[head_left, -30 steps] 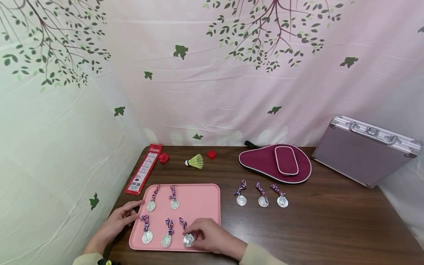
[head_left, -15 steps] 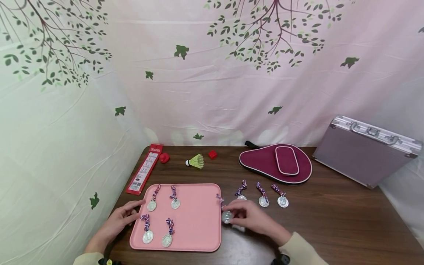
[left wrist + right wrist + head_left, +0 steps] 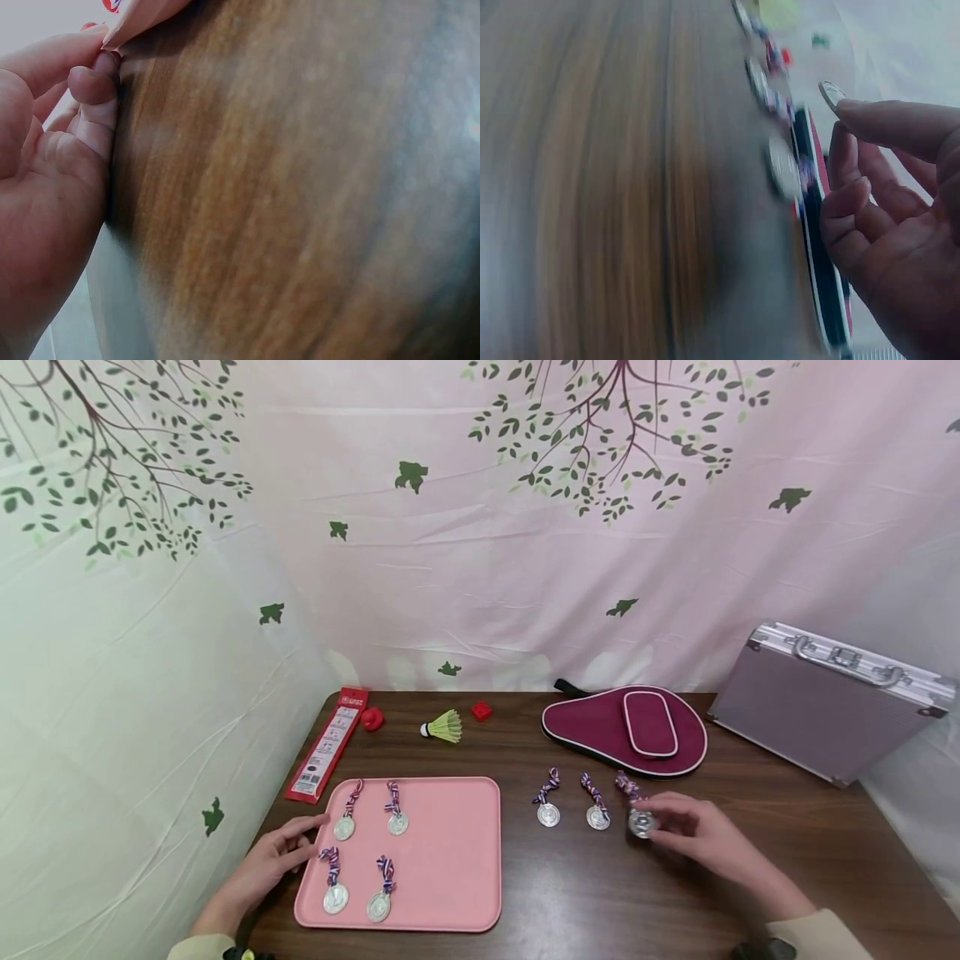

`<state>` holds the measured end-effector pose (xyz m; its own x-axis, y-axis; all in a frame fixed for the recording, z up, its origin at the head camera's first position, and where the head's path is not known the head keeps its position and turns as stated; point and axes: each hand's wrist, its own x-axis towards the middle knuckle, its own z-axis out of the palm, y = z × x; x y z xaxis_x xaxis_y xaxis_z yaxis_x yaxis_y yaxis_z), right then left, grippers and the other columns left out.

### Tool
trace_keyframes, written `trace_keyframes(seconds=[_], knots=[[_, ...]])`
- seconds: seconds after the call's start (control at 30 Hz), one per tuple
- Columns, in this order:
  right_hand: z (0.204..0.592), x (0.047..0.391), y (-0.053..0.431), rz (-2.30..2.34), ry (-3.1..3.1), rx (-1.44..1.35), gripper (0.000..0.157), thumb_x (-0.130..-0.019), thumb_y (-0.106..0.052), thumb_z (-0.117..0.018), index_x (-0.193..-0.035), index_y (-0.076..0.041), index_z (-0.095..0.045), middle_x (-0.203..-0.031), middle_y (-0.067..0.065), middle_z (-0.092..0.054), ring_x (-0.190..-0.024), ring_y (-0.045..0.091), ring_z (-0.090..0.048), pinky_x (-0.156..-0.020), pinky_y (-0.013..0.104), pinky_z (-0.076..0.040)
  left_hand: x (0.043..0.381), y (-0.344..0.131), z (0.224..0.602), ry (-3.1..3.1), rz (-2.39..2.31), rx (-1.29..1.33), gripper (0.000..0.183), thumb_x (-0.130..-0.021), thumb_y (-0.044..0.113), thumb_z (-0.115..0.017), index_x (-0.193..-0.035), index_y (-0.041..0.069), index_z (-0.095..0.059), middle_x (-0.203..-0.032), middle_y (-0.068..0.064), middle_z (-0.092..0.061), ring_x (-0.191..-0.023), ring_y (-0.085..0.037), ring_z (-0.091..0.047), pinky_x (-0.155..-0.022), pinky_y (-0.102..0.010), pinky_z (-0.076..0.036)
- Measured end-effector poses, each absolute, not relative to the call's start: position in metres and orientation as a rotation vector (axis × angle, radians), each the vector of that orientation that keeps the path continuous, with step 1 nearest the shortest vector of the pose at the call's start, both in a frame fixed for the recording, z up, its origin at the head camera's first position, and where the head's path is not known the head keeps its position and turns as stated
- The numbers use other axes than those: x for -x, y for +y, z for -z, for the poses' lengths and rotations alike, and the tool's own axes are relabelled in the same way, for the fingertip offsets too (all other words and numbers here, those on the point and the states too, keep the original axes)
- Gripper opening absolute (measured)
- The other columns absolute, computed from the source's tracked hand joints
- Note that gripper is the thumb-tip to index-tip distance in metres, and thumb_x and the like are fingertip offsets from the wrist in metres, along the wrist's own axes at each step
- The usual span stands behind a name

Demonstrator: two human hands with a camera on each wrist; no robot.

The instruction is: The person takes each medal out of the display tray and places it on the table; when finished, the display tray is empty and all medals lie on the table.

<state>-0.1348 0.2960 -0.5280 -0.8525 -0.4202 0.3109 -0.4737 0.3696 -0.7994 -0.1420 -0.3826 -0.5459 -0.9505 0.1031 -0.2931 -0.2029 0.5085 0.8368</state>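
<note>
My right hand (image 3: 701, 835) pinches a silver medal (image 3: 641, 823) by its disc, above the right end of a row of medals on the table. Thumb and fingertips hold the disc's edge in the right wrist view, clear of the medal (image 3: 784, 166) lying below. Two more table medals, one on the left (image 3: 548, 814) and one in the middle (image 3: 597, 817), lie beside it, with knotted striped ribbons. My left hand (image 3: 262, 860) holds the left rim of a pink tray (image 3: 450, 860) with thumb and fingers. Several like medals (image 3: 335, 897) lie on the tray's left part.
Along the back are a red packet (image 3: 327, 747), a red rubber duck (image 3: 372, 718), a yellow shuttlecock (image 3: 442, 727), a small red block (image 3: 482, 710) and a maroon paddle case (image 3: 592, 722). An aluminium case (image 3: 817, 710) stands at the back right.
My right hand has lifted a medal off the tray's lower middle and carried it rightward over the row on the table. My left hand has stayed at the tray's rim.
</note>
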Motion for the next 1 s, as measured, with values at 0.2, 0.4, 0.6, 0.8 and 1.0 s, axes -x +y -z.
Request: trace_keyframes(seconds=[0.2, 0.4, 0.6, 0.8, 1.0], knots=[[0.536, 0.129, 0.34, -1.396, -2.614, -0.75, 0.04, -0.077, 0.001, -0.076, -0.115, -0.003, -0.066, -0.098, 0.006, -0.065, -0.077, 0.013, -0.061, -0.068, 0.021, -0.049, 0.14, -0.382, 0.545, 2.457, -1.43, 0.07, 0.048, -0.087, 0.029, -0.069, -0.133, 0.027, -0.056, -0.12, -0.009, -0.051, -0.086, -0.026, -0.051, -0.063, -0.029, -0.045], [0.54, 0.124, 0.352, -1.1, -2.702, -0.648, 0.041, -0.07, -0.001, -0.082, -0.108, -0.011, -0.07, -0.094, -0.002, -0.066, -0.076, 0.006, -0.059, -0.07, 0.015, -0.043, 0.141, -0.382, 0.545, 2.465, -1.437, 0.026, 0.048, -0.087, 0.027, -0.069, -0.133, 0.025, -0.056, -0.121, -0.008, -0.052, -0.085, -0.024, -0.052, -0.062, -0.029, -0.046], [0.539, 0.123, 0.348, -0.787, -2.731, -0.609, 0.043, -0.064, -0.005, -0.085, -0.103, -0.016, -0.072, -0.094, -0.007, -0.06, -0.077, 0.004, -0.053, -0.065, 0.022, -0.043, 0.142, -0.383, 0.548, 2.479, -1.443, -0.018, 0.046, -0.088, 0.027, -0.067, -0.133, 0.025, -0.056, -0.122, -0.008, -0.051, -0.083, -0.023, -0.052, -0.061, -0.029, -0.045], [0.533, 0.123, 0.342, -0.677, -2.729, -0.603, 0.04, -0.065, -0.009, -0.086, -0.102, -0.017, -0.074, -0.091, -0.007, -0.051, -0.076, 0.004, -0.049, -0.064, 0.023, -0.041, 0.142, -0.384, 0.55, 2.469, -1.441, 0.012, 0.046, -0.088, 0.027, -0.067, -0.132, 0.026, -0.056, -0.125, -0.007, -0.051, -0.083, -0.025, -0.053, -0.062, -0.029, -0.046], [0.524, 0.129, 0.315, -0.717, -2.655, -0.574, 0.033, -0.071, -0.008, -0.082, -0.1, -0.019, -0.074, -0.087, -0.008, -0.051, -0.074, 0.005, -0.05, -0.066, 0.017, -0.038, 0.143, -0.383, 0.547, 2.474, -1.432, 0.003, 0.047, -0.087, 0.027, -0.068, -0.133, 0.026, -0.056, -0.125, -0.006, -0.051, -0.081, -0.026, -0.054, -0.063, -0.029, -0.047]])
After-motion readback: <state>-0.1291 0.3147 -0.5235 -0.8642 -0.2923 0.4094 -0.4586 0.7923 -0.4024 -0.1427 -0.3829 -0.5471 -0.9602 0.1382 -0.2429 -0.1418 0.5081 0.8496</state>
